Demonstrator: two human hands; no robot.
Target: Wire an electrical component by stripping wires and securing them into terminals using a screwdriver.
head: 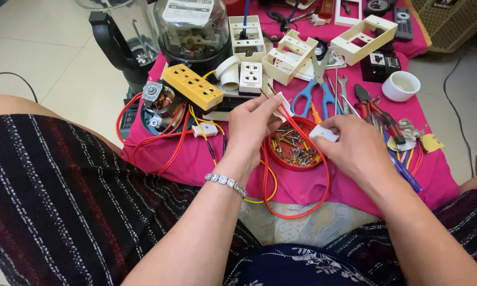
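Left hand (254,127) pinches red wire (296,124) ends near small white part. Right hand (355,145) pinches white plug piece (323,133). Both above red dish of screws (294,148), mid pink cloth (196,159). Blue-handled scissors (315,92) beyond; yellow socket strip (193,86) toward cloth's left edge.

Pink cloth (302,185) on floor: red screw dish (294,151), blue scissors (318,90), yellow socket strip (193,86)

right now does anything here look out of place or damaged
Nothing looks spilled: the screws stay inside the red dish. The small motor lies bare with loose red wires, beside the yellow socket strip.
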